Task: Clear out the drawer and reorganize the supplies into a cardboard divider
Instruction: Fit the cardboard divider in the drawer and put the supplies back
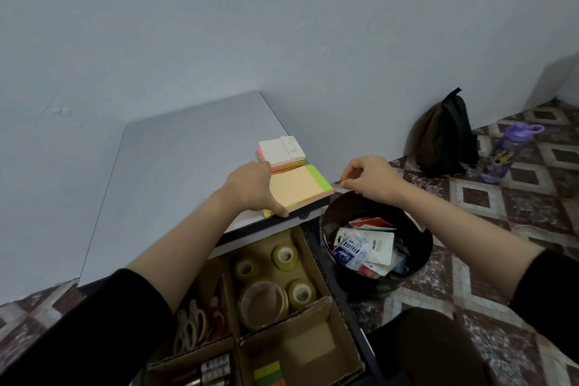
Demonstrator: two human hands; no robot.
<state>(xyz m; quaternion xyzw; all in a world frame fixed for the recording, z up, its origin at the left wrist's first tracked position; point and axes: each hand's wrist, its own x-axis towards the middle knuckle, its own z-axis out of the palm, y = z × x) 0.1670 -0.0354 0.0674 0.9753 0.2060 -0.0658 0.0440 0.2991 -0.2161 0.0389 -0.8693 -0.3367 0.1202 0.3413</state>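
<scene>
Pale grey wall backed the worktop (pixel 175 166), where the left hand (pixel 250 188) lay against a peach sticky-note pad (pixel 297 186), thumb on its front edge; whether it gripped the pad, I could not tell. The right hand (pixel 366 178) pinched a small grey scrap (pixel 338 185) above the black bin (pixel 423 247). Below the worktop's edge, the cardboard divider (pixel 316 345) held tape rolls (pixel 283 257) and scissors (pixel 200 323).

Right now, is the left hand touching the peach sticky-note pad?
Touching. Head view: the left hand lies across the left edge of the peach sticky-note pad, thumb at its near corner.
</scene>
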